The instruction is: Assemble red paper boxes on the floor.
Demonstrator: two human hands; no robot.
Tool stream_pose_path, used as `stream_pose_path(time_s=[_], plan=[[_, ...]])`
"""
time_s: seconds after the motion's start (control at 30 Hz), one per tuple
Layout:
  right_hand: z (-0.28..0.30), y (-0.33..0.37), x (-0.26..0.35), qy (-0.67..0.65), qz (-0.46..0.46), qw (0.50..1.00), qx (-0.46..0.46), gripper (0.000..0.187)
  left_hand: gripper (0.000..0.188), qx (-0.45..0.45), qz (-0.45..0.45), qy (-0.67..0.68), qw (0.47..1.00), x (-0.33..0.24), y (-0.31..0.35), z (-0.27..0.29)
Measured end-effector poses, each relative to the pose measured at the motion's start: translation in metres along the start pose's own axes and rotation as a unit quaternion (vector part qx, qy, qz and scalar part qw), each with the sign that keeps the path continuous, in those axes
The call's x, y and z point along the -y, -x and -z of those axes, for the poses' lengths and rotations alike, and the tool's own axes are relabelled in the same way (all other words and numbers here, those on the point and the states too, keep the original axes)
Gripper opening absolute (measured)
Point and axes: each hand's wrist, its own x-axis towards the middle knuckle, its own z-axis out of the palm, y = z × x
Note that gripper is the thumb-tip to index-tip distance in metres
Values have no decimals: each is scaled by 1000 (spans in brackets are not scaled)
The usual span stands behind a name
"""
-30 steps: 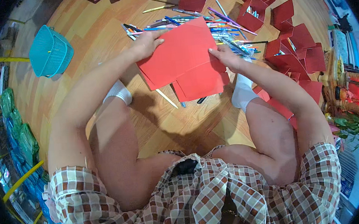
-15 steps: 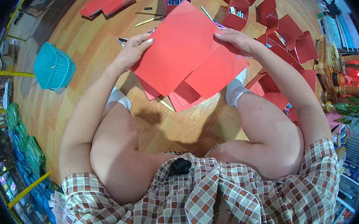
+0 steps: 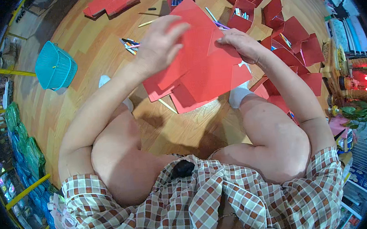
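Observation:
A flat red cardboard sheet [image 3: 197,40] is held up between my spread knees, with the thumb of my right hand [image 3: 240,43] on top of its right edge and the fingers behind it. Over the sheet's left part, my left hand [image 3: 161,45] is raised with its fingers apart, slightly smeared by motion; no grip shows there. More red cardboard pieces [image 3: 187,101] lie below the held sheet, partly covered by it. Their overlapping edges make it hard to tell where one piece stops. A pale stick-like pencil [image 3: 167,106] lies on the floor by their left edge.
Open red boxes [image 3: 241,15] holding pens stand at the upper right. At the far left is a turquoise basket [image 3: 55,66]. Flat red cardboard [image 3: 112,3] is stacked at the top. Loose pens [image 3: 130,46] lie left of my left hand, on the wooden floor [image 3: 96,48].
My left hand has let go of the sheet's left edge and moved right and up over it. The sheet looks bent or folded near my right hand, which keeps its hold.

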Motion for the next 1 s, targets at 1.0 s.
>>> stream_pose_path(time_s=[1.0], plan=[[-16, -15, -9, 160, -50, 985, 31, 16, 37, 208, -181, -84, 957, -49, -9, 15]])
